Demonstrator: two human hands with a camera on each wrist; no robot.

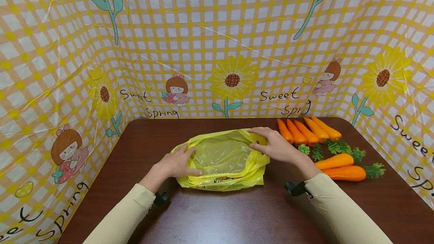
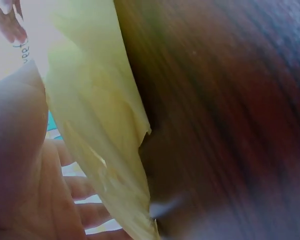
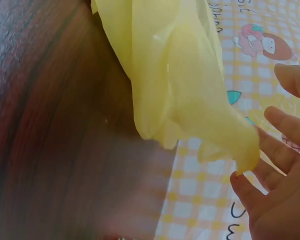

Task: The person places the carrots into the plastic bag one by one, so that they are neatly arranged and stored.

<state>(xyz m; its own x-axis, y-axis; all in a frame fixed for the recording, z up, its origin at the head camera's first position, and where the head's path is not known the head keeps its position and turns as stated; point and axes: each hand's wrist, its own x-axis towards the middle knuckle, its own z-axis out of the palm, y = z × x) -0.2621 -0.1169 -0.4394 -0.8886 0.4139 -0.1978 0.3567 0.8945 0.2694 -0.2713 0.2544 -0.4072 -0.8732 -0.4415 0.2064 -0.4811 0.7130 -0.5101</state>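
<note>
A yellow plastic bag (image 1: 220, 179) sits on the dark table, its wide mouth facing up and its thin inside showing. At the bag's left rim, my left hand (image 1: 175, 164) has its fingers spread, the thumb over the near edge. In the left wrist view that hand (image 2: 50, 195) stretches its fingers out behind the yellow film (image 2: 97, 115). My right hand (image 1: 275, 145) reaches over the right rim with fingers apart. From the right wrist, the fingers (image 3: 277, 150) appear loosely extended, right at the bag's crumpled edge (image 3: 245, 140).
Several orange carrots (image 1: 306, 133) lie in a row at the back right of the table, their green tops (image 1: 339, 147) toward me. Two more carrots (image 1: 346, 173) lie nearer, beside my right forearm. Checked cloth walls (image 1: 203, 40) enclose the dark wooden table (image 1: 217, 214).
</note>
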